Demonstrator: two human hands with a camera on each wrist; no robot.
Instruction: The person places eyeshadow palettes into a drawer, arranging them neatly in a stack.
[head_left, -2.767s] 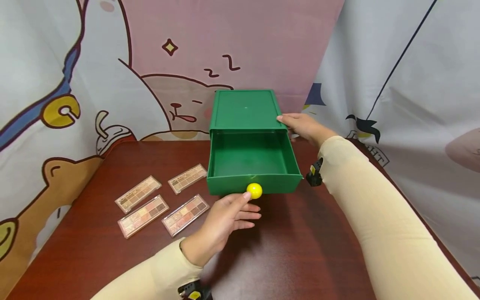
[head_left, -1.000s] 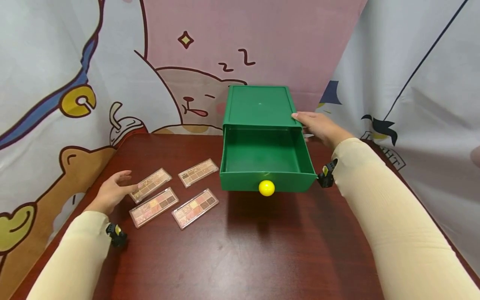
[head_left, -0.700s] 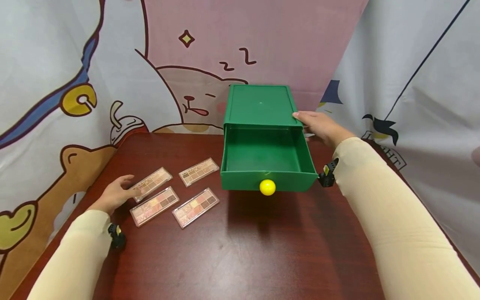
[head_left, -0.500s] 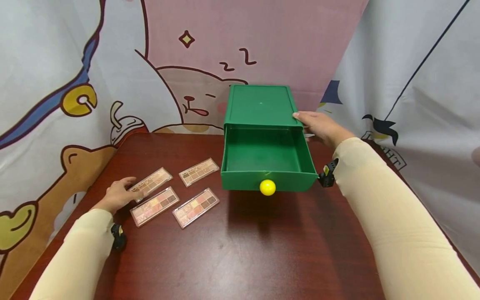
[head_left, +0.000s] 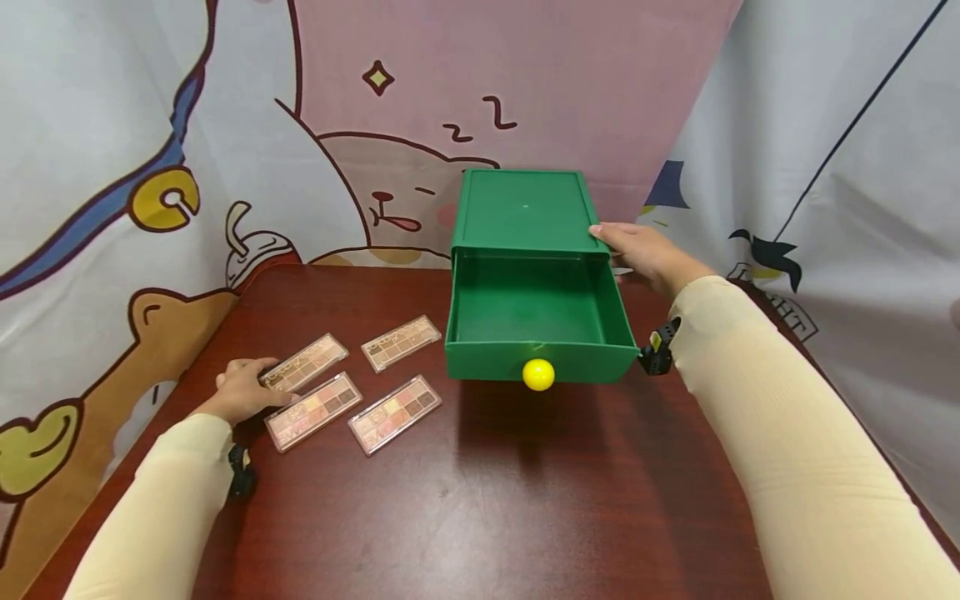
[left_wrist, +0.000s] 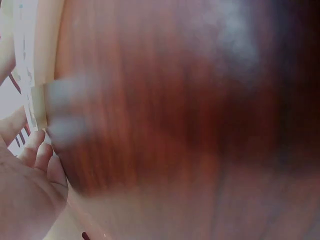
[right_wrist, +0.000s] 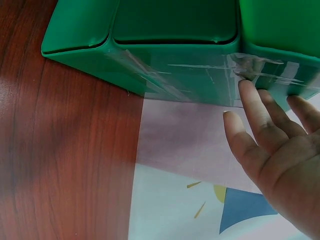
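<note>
wide lane over the near tabletop (head_left: pixel 420 525), pulled-out drawer (head_left: pixel 480 362) accessible from above, but near-right palette (head_left: pixel 395 415) and far-right palette (head_left: pixel 401 342) lie between left hand (head_left: pixel 243 393) and drawer, right hand (head_left: pixel 637 252) blocking the green box's (head_left: pixel 525 212) right flank.

head view above table (head_left: pixel 480 517), wrist views closer

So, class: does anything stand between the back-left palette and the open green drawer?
Straight across, yes: the back-right palette lies between the back-left palette and the green drawer, whose left wall also rises there. Above them, nothing visible stands in the way.
</note>
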